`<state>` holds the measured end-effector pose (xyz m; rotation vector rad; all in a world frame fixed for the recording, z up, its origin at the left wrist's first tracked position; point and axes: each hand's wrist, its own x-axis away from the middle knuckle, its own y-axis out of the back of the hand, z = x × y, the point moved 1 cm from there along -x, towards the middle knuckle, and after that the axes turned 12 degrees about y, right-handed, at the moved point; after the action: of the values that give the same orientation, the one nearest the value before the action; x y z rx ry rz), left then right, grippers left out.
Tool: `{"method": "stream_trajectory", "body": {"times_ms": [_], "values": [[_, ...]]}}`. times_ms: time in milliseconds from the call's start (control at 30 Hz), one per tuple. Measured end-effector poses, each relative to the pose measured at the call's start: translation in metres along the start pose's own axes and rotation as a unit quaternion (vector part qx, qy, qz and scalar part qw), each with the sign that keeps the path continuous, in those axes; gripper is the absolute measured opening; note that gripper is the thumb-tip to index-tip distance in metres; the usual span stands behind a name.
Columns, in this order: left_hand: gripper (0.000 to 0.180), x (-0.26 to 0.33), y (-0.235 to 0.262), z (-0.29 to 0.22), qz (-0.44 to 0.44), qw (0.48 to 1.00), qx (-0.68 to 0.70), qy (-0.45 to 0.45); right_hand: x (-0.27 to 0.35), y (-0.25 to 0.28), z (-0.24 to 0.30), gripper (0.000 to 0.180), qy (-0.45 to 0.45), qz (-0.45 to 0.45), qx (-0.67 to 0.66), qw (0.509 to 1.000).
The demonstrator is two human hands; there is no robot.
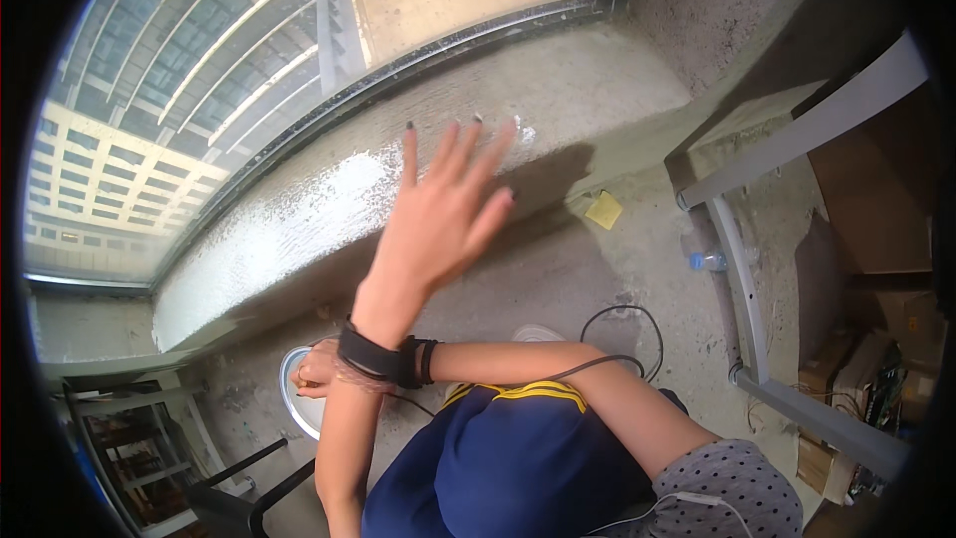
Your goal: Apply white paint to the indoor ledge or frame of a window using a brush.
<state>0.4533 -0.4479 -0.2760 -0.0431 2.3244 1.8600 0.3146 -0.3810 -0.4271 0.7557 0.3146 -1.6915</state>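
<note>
My left hand is spread with its fingers apart, raised in front of the concrete window sill, and nothing is in it. A white, roughly spread coating covers part of the sill's left stretch. Whether my fingers touch the sill I cannot tell. Crossing behind my left wrist, my right arm reaches left. My right hand is closed over a round white bucket with a blue-edged rim. What its fingers hold is partly hidden. Dark bands circle the wrists.
A yellow piece lies below the sill, and a plastic bottle lies further right. Black cable loops near my right arm. A grey metal frame and cardboard boxes stand right; a black chair stands lower left.
</note>
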Motion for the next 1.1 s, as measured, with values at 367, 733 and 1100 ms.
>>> {"method": "stream_trajectory", "body": {"times_ms": [367, 733, 1100], "values": [[0.063, 0.011, -0.027, -0.055, -0.025, 0.862, -0.506, -0.032, -0.024, 0.022, 0.016, 0.025, 0.048, -0.007, 0.076, 0.996], [0.072, 0.019, -0.024, -0.036, -0.05, 0.996, -0.067, -0.011, -0.031, 0.017, 0.015, 0.028, 0.079, -0.034, 0.064, 0.994], [0.077, 0.013, -0.035, -0.061, -0.029, 0.907, -0.408, -0.1, -0.027, 0.024, 0.02, 0.028, 0.062, 0.001, 0.089, 0.994]]}}
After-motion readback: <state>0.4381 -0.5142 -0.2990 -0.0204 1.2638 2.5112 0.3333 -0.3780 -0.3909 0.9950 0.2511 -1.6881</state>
